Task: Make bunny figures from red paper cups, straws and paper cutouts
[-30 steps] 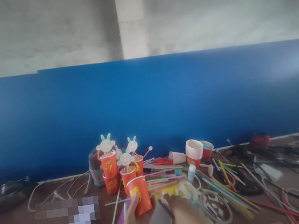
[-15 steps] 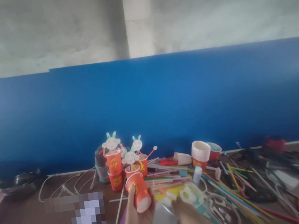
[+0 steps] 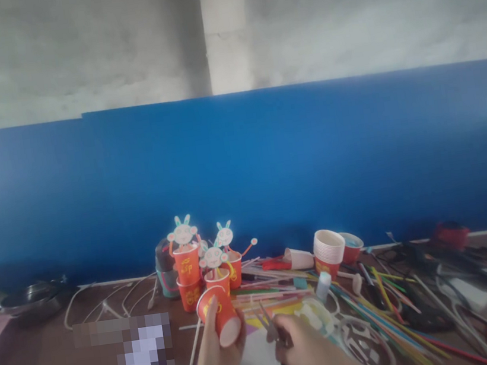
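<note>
Tilted in my left hand (image 3: pixel 220 347) is a red paper cup (image 3: pixel 220 314) with yellow printing, its pale base turned toward me and to the right. My fingers wrap round its side. In my right hand (image 3: pixel 303 342) I grip a pair of scissors (image 3: pixel 269 326) with dark handles; the blades point up and left, slightly parted, close to the cup but apart from it. Just behind the cup stand several red cups topped with paper rabbit figures (image 3: pixel 183 234). Under my hands lies a pale sheet (image 3: pixel 260 363).
A stack of paper cups (image 3: pixel 327 249) stands right of centre, with a glue stick (image 3: pixel 323 286) before it. Coloured sticks (image 3: pixel 379 323) spread to the right beside a roll of tape (image 3: pixel 308 314). Cables and a metal pan (image 3: pixel 32 297) lie at the left. A blue panel (image 3: pixel 242 170) rises behind.
My right hand has lifted slightly and turned the scissors upright, their blades now clearly visible. The cup in my left hand has shifted a little left and tilted more.
</note>
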Available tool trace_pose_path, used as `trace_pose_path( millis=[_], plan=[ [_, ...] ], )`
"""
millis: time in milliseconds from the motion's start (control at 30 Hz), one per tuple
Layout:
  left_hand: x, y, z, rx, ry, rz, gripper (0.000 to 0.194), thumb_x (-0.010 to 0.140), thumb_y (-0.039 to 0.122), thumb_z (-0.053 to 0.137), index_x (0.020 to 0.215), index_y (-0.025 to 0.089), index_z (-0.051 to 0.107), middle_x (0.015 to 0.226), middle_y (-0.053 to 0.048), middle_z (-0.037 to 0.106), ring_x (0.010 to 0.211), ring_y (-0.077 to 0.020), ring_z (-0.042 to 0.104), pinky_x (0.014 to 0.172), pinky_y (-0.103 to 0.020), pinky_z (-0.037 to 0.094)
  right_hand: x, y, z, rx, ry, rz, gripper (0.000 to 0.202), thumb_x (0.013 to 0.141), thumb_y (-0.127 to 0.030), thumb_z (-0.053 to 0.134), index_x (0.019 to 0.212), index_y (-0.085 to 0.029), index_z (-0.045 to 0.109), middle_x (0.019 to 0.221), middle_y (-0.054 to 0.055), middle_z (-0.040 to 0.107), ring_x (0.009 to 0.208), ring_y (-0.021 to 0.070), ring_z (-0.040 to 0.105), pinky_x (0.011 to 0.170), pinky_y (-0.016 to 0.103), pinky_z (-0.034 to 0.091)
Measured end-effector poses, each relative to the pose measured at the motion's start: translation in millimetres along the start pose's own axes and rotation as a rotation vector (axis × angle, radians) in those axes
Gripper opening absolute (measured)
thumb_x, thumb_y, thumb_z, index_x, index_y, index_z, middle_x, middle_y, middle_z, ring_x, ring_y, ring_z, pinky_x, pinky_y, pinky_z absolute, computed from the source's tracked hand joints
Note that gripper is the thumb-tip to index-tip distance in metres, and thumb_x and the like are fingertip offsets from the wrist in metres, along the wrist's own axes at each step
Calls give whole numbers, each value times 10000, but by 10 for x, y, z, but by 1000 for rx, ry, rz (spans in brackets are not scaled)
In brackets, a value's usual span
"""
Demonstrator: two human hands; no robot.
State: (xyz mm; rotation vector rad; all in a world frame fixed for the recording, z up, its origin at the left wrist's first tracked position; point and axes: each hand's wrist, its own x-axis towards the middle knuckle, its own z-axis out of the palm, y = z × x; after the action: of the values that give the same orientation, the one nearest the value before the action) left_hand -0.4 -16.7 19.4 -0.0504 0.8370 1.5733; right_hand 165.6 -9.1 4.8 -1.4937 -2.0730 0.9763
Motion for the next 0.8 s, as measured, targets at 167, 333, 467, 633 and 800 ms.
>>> trace_pose_path(
  millis=[167,333,467,633,800],
  plan=[
    [-24,55,24,20,0,0,73,884,195,573,902,124,584,734,-46,663,569,-130,652,536,-240,566,-85,-229,44,300,-162,42,256,537,-134,620,782,-208,619,687,-34,618,664,158,576,581,216,406],
    [-40,27,6,17,-28,11,124,884,245,587,874,122,577,664,-30,633,565,-141,653,566,-260,570,-240,-537,22,308,-145,261,258,533,-130,669,740,-258,583,686,-52,609,683,166,590,590,224,422],
    [-40,-18,-32,10,-82,-27,149,896,237,565,790,132,559,573,1,573,599,-159,668,612,-268,572,-264,-633,22,327,-145,298,242,585,-117,612,807,-213,599,662,-51,608,647,138,603,575,200,412],
    [-12,-49,-89,80,-148,1,235,896,289,562,713,143,545,555,2,553,590,-156,645,620,-265,558,-238,-598,51,375,-199,259,237,620,-112,599,840,-200,594,655,-60,595,569,98,542,527,178,373],
    [97,-76,-201,79,-212,-15,323,841,373,625,614,180,501,432,63,439,410,-112,507,480,-229,491,-187,-531,107,364,-211,140,16,772,-202,533,772,-199,548,600,-53,541,505,90,472,482,186,330]
  ],
)
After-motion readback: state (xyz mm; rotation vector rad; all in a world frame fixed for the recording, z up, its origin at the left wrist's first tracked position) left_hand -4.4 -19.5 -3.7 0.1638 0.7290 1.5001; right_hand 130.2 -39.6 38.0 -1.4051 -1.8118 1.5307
